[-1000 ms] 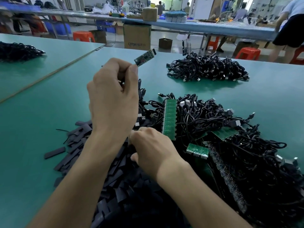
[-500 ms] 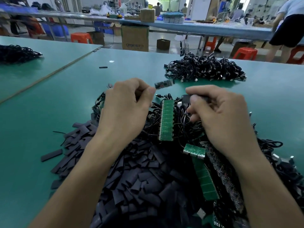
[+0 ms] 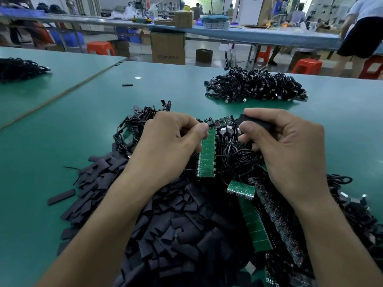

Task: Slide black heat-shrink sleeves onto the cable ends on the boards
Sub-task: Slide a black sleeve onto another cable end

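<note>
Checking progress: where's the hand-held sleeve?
Head view, right of centre: black sleeve pinched in the right hand, near the small board in the left hand.

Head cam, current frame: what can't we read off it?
Head view throughout.
1. Grip of the left hand on the small board: covered by its own thumb and knuckles.
2. Whether the black sleeve in the right hand touches the board's end: too small, dark on dark.
3. Near side of the sleeve pile: cut by the bottom edge.
4. Print on the carton: blurred.
</note>
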Available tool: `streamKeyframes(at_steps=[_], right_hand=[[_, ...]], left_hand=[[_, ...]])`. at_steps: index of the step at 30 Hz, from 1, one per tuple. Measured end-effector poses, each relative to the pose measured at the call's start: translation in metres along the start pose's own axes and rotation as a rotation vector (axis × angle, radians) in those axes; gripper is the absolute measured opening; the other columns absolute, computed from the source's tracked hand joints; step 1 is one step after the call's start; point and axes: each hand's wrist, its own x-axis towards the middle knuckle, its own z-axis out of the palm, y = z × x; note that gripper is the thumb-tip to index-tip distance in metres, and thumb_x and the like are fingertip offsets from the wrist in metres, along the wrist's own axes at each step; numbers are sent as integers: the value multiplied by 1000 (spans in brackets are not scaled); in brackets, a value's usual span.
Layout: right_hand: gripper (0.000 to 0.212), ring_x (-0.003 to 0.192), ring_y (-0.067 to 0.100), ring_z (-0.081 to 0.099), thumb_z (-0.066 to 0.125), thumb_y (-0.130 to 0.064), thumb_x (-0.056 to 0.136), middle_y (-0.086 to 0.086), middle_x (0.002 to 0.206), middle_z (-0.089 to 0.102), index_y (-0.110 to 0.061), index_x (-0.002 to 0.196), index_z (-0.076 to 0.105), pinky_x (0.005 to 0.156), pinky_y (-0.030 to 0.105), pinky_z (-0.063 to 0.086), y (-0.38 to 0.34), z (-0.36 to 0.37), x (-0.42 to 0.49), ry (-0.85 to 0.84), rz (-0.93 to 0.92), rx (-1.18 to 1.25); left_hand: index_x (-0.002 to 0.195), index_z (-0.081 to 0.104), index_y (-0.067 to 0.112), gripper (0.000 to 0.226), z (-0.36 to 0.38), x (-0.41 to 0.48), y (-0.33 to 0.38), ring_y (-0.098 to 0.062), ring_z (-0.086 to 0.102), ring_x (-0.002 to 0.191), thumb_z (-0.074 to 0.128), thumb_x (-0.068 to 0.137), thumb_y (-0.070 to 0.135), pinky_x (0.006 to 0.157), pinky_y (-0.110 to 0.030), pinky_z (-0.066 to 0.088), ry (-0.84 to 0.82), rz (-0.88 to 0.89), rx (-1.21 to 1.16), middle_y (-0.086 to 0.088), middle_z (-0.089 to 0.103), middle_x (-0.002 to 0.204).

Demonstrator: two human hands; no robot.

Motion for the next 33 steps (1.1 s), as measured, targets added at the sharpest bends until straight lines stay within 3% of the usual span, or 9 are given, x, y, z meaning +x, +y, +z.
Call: streamKeyframes(at_steps=[6,11,15,19,24,30,33], right_hand=[[19,72,5,73,75,-19,87,-16,82,74,-29,103,71,65,12,53,3,2,0,13,-42,12],[21,72,6,73,76,-14,87,-18,84,74,-28,103,72,64,12,53,4,5,0,27,-52,28],[21,72,5,73,76,-18,87,-18,86,74,-26,106,72,66,14,53,7,3,0,29,-68,-15],[28,74,0,72,77,-23,85,-21,89,72,-28,111,70,71,13,54,9,-1,1,-5,-94,-51],[26,75,7,74,75,-33,78,-16,91,76,-31,104,72,72,15,56,9,-14,4,-137,-49,57],[22,70,12,74,75,-30,77,-12,87,77,-29,99,74,66,15,55,10,-17,4,-199,0,135],[20,70,11,74,75,-27,78,-13,86,77,-30,97,73,64,15,55,9,-15,4,-197,1,158]], left_hand=[[73,73,24,26,0,-1,3,-4,43,42,61,95,33,42,-13,35,-13,9,-40,12,62,52],[73,74,23,26,-1,-2,3,-9,49,49,62,93,36,48,-17,39,-44,19,-54,11,58,51],[75,74,23,26,-2,-2,4,-4,40,44,62,91,38,45,-12,34,-86,39,-51,10,56,52],[75,75,23,26,-4,-4,6,-10,35,46,60,89,40,43,-16,29,-138,58,-65,1,51,55],[76,70,21,25,-5,-6,7,-5,31,40,58,95,31,43,-11,25,-193,100,-15,14,41,46],[75,68,14,24,3,-6,6,-3,35,40,59,93,27,44,-11,26,-166,132,2,14,43,46],[72,68,17,31,5,-6,4,-2,38,43,65,93,40,46,-15,31,-117,145,-40,6,51,49]])
